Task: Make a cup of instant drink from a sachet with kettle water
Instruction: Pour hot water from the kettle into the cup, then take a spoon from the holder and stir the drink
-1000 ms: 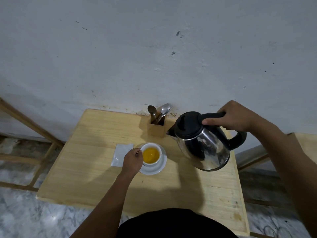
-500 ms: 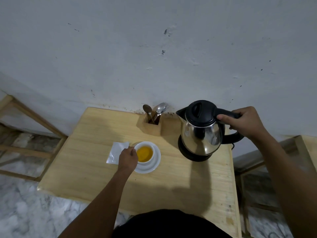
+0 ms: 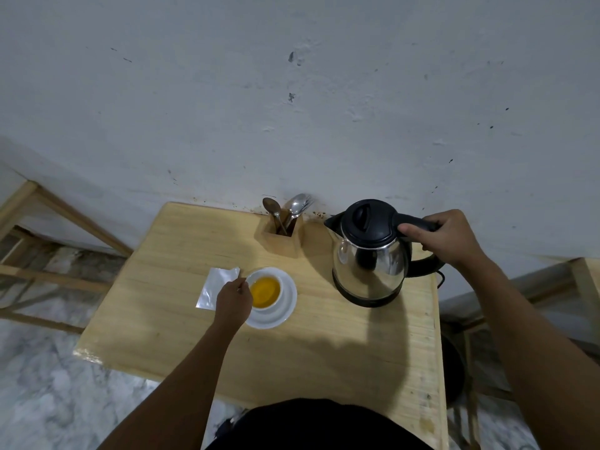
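My right hand point(image 3: 449, 237) grips the black handle of the steel kettle point(image 3: 370, 251), which stands upright on its base on the wooden bench point(image 3: 324, 345), to the right of the cup point(image 3: 264, 289). My left hand point(image 3: 233, 302) pinches the cup's left rim; it stands on a white saucer point(image 3: 285, 306), filled with orange drink. The opened sachet point(image 3: 216, 287) lies flat just left of the cup. Behind the cup, a wooden holder point(image 3: 284, 237) with spoons stands against the wall.
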